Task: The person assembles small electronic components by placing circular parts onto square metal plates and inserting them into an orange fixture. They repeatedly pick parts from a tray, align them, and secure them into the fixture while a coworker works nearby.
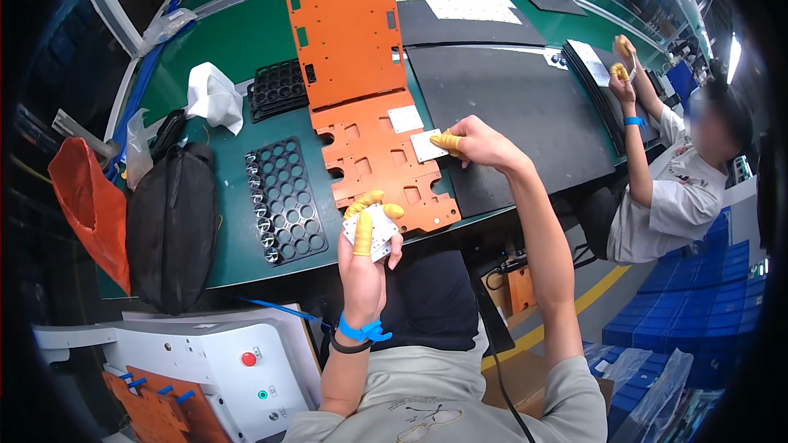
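Left hand (361,267): fingers curled, gripping white plates (379,231), count unclear, at the orange fixture's (386,180) near edge. Right hand (483,144): reached in from the right, pinching one white plate (426,147) over the fixture's right edge. Surroundings, left to right: black bag (174,226); black pocketed tray (287,207); upright orange panel (349,33) bounding the far side; second white plate (405,119) on the fixture. Table (231,258) edge ran near the left hand; flat black mat (513,115) gave room rightward.
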Demonstrator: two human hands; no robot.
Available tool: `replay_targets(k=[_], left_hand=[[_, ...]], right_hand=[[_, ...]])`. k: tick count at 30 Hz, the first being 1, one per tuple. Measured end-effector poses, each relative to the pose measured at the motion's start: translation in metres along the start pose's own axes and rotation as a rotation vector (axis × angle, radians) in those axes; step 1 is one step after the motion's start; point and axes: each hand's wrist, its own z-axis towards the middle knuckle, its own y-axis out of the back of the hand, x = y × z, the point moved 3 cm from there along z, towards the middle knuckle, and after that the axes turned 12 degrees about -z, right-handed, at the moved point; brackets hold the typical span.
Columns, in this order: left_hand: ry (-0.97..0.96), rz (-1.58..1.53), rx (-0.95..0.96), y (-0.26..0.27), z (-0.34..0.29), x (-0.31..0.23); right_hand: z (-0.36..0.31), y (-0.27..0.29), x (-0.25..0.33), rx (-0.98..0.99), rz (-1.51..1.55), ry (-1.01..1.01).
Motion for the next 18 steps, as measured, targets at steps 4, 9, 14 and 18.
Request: replay_targets(k=[4, 9, 14, 18], left_hand=[[0.017, -0.01, 0.014, 0.002, 0.0, 0.0], [0.02, -0.004, 0.016, 0.003, 0.0, 0.001], [0.016, -0.011, 0.016, 0.003, 0.0, 0.001], [0.013, -0.001, 0.013, 0.002, -0.001, 0.002]], right_hand=[[0.0, -0.001, -0.002, 0.013, 0.022, -0.006], [0.001, -0.007, 0.005, 0.045, 0.031, 0.024], [0.001, -0.011, 0.011, 0.089, -0.017, -0.003], [0.002, -0.005, 0.013, 0.116, -0.125, 0.011]])
